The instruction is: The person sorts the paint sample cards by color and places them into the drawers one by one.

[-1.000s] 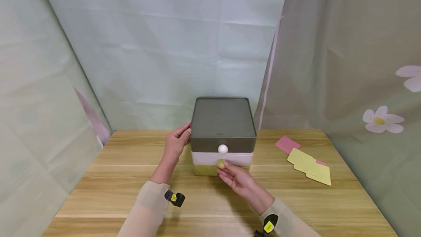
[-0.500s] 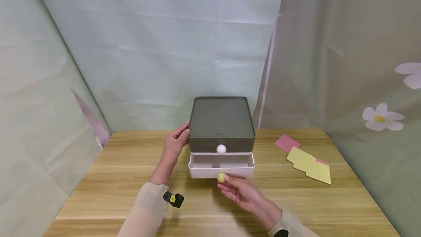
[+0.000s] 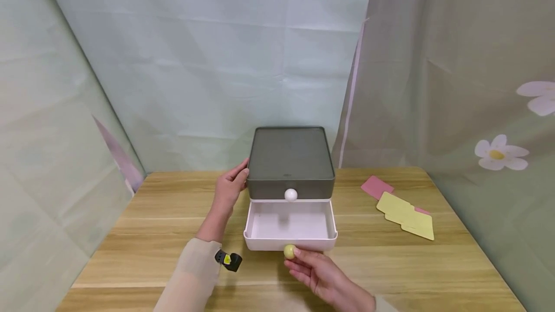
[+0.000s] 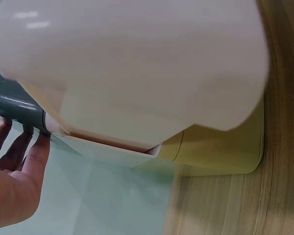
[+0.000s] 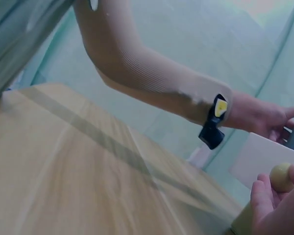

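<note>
Right hand (image 3: 323,276) pinching the yellow knob (image 3: 289,252) of the open white drawer (image 3: 289,225); left hand (image 3: 230,188), fingers straight, pressed against the grey top tier (image 3: 289,162) beyond

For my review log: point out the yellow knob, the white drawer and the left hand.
yellow knob (image 3: 289,251), head view, middle of the round knob.
white drawer (image 3: 260,244), head view, left of its front wall.
left hand (image 3: 231,188), head view, back of the hand.

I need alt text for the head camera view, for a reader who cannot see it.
A right hand pinches the yellow knob of an open, empty white drawer in a small drawer box. The left hand holds the box's side; yellow and pink cards lie on the wooden table.
</note>
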